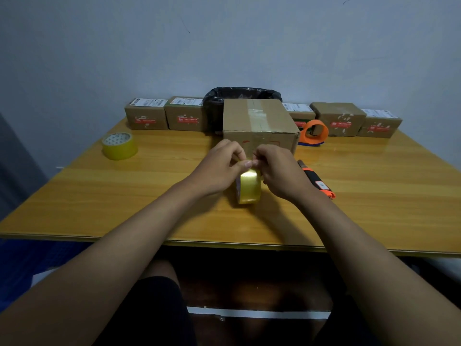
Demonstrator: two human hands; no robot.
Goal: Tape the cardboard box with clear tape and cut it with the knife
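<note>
A roll of clear yellowish tape stands on edge on the wooden table, just in front of me. My left hand and my right hand both pinch at the top of the roll, fingertips meeting there. Right behind my hands sits the cardboard box, with old tape strips along its top. An orange and black knife lies on the table to the right of my right hand, partly hidden by it.
A second tape roll lies flat at the left. An orange tape dispenser sits right of the box. Several small labelled boxes line the back edge, with a black-lined bin behind the big box.
</note>
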